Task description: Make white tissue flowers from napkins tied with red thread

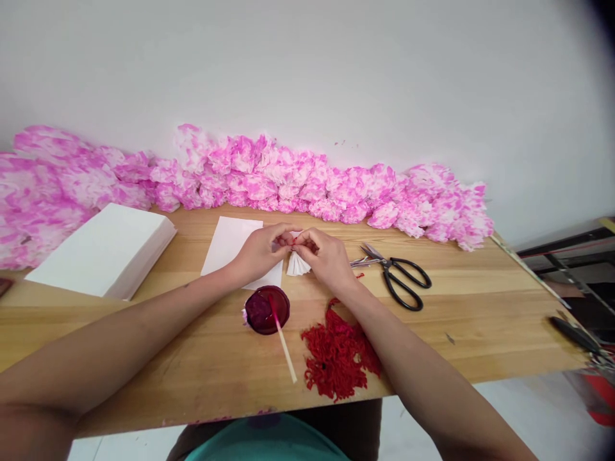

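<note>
My left hand [259,255] and my right hand [327,257] meet over the middle of the table. Their fingertips are pinched together around a bit of red yarn [295,242] at the gathered middle of a pleated white paper [298,264]. The paper fans out below the fingers, and its upper part is mostly hidden by them. Flat white sheets [230,246] lie under and beside my left hand. Just right of my right hand are black-handled scissors [394,272], blades pointing up-left. A pile of cut red yarn [336,358] rests beside my right forearm.
A dark bowl of magenta dye [259,310] with a stick [287,352] leaning in it stands near my left wrist. A thick stack of white paper [103,250] lies on the left. Pink-and-white paper flowers [288,176] line the wall. Black-handled tools [574,333] sit at the right edge.
</note>
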`<state>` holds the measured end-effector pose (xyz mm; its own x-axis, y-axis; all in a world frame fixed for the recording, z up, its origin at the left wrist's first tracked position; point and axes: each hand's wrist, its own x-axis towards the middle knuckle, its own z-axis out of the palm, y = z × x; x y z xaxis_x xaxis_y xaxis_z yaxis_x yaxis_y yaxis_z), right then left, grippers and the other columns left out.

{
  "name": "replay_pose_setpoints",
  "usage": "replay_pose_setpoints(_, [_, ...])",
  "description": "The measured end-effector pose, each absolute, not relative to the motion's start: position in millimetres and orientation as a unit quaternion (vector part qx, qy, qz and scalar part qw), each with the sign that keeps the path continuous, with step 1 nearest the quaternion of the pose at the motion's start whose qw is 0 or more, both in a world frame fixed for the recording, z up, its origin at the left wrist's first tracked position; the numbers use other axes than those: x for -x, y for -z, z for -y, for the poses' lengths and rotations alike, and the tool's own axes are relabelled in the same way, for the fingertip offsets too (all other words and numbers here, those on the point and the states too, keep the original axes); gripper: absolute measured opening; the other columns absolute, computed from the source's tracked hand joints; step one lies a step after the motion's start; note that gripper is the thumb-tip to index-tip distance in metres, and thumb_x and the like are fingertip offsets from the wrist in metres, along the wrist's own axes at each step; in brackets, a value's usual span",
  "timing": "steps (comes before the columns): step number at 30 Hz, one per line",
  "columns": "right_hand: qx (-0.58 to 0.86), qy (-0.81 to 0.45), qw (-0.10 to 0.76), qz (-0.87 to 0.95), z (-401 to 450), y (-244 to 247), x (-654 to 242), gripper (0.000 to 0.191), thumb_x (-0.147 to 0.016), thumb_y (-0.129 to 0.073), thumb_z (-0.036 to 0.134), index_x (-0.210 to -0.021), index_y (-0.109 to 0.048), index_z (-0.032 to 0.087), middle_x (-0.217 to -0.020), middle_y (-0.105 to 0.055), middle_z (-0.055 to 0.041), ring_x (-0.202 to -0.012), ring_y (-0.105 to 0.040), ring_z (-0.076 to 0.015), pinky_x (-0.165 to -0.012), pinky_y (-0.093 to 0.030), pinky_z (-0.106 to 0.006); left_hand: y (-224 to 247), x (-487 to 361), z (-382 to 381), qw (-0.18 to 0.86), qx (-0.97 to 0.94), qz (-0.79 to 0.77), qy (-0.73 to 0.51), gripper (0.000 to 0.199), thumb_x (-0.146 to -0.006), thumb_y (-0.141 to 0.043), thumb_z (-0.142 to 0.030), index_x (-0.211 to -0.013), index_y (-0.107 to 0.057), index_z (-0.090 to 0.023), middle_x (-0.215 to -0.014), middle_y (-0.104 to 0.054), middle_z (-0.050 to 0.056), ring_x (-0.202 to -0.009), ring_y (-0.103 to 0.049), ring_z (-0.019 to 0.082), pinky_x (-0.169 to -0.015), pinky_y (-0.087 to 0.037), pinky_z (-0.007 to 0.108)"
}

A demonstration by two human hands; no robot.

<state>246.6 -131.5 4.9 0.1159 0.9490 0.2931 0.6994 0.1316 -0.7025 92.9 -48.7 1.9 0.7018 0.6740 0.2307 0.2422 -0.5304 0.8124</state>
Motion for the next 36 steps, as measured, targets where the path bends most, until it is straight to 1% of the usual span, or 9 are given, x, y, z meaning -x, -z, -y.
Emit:
replay_pose_setpoints(8, [0.658, -0.165, 0.373, 0.633, 132.1, -5.9, -247.3, 0.006, -0.085, -0.061, 0.022, -0.083, -0.067, 0.02, -0.081, -0.07, -0.0007, -0.071, -0.06, -0.0143, -0.068, -0.039, -0.025, 0.7, -92.8, 50.4, 0.386, -0.832, -0.272, -0.29, 0.038, -0.078, -0.056, -0.01, -0.115, -0.062, -0.019, -0.085, -0.07, -0.001, -0.078, -0.064, 0.013, -0.075, -0.05, 0.025])
replay_pose_setpoints(14, [0.674, -0.171, 0.346, 0.63, 132.2, -6.4, -247.9, 0.007, -0.084, -0.062, 0.021, -0.084, -0.069, 0.02, -0.081, -0.071, -0.0011, -0.072, -0.061, -0.0148, -0.069, -0.039, -0.026, -0.1, -92.1, 51.3, 0.371, -0.839, -0.27, -0.294, 0.038, -0.078, -0.056, -0.01, -0.115, -0.062, -0.02, -0.083, -0.069, -0.001, -0.078, -0.064, 0.013, -0.076, -0.051, 0.026])
replay_pose_setpoints(19, [0.669, -0.135, 0.324, 0.655, 132.7, -5.4, -249.5, 0.009, -0.086, -0.06, 0.021, -0.087, -0.069, 0.022, -0.085, -0.071, -0.0022, -0.078, -0.062, -0.0168, -0.071, -0.04, -0.028, 0.2, -91.6, 51.0, 0.363, -0.842, -0.265, -0.3, 0.037, -0.08, -0.056, -0.012, -0.115, -0.063, -0.02, -0.084, -0.069, -0.001, -0.078, -0.064, 0.014, -0.076, -0.05, 0.026])
replay_pose_setpoints(23, [0.667, -0.126, 0.308, 0.667, 133.6, -7.5, -249.9, 0.012, -0.088, -0.055, 0.021, -0.086, -0.066, 0.021, -0.085, -0.068, -0.0034, -0.08, -0.06, -0.0174, -0.072, -0.038, -0.028, 0.4, -91.4, 49.2, 0.337, -0.85, -0.26, -0.31, 0.035, -0.082, -0.057, -0.014, -0.116, -0.063, -0.021, -0.085, -0.069, -0.001, -0.079, -0.063, 0.014, -0.077, -0.049, 0.026])
replay_pose_setpoints(25, [0.666, -0.148, 0.313, 0.661, 133.8, -9.0, -249.5, 0.012, -0.088, -0.053, 0.02, -0.085, -0.064, 0.02, -0.085, -0.067, -0.0032, -0.08, -0.059, -0.0171, -0.073, -0.037, -0.028, 1.1, -91.5, 48.1, 0.304, -0.865, -0.251, -0.311, 0.034, -0.083, -0.057, -0.014, -0.115, -0.064, -0.021, -0.085, -0.069, 0.0, -0.081, -0.063, 0.015, -0.077, -0.047, 0.027])
replay_pose_setpoints(29, [0.661, -0.247, 0.351, 0.615, 132.4, -9.1, -249.6, 0.011, -0.087, -0.052, 0.025, -0.083, -0.061, 0.02, -0.081, -0.065, -0.0006, -0.075, -0.056, -0.0155, -0.07, -0.037, -0.027, 2.0, -90.9, 47.2, 0.241, -0.892, -0.225, -0.308, 0.031, -0.085, -0.056, -0.015, -0.115, -0.063, -0.02, -0.087, -0.068, 0.001, -0.083, -0.061, 0.017, -0.076, -0.045, 0.028])
replay_pose_setpoints(31, [0.659, -0.278, 0.374, 0.591, 131.1, -7.7, -250.7, 0.012, -0.086, -0.052, 0.028, -0.081, -0.06, 0.02, -0.078, -0.064, 0.0003, -0.073, -0.055, -0.0151, -0.069, -0.037, -0.027, 0.8, -89.7, 47.5, 0.227, -0.889, -0.227, -0.326, 0.026, -0.087, -0.057, -0.018, -0.113, -0.063, -0.019, -0.086, -0.067, 0.002, -0.082, -0.06, 0.017, -0.075, -0.044, 0.028])
replay_pose_setpoints(34, [0.655, -0.285, 0.397, 0.576, 129.5, -5.7, -252.3, 0.014, -0.085, -0.053, 0.031, -0.082, -0.06, 0.019, -0.078, -0.062, 0.0006, -0.074, -0.054, -0.0148, -0.068, -0.037, -0.026, -2.1, -87.7, 48.1, 0.212, -0.882, -0.23, -0.353, 0.015, -0.089, -0.059, -0.029, -0.097, -0.067, -0.018, -0.078, -0.065, 0.001, -0.077, -0.058, 0.016, -0.072, -0.042, 0.028])
replay_pose_setpoints(36, [0.654, -0.288, 0.4, 0.574, 129.3, -5.6, -252.7, 0.016, -0.085, -0.053, 0.033, -0.082, -0.06, 0.019, -0.078, -0.062, 0.0006, -0.073, -0.053, -0.0143, -0.068, -0.037, -0.026, -2.9, -87.1, 48.5, 0.187, -0.898, -0.205, -0.341, 0.019, -0.09, -0.058, -0.033, -0.086, -0.068, -0.019, -0.073, -0.065, 0.001, -0.074, -0.057, 0.016, -0.07, -0.039, 0.029])
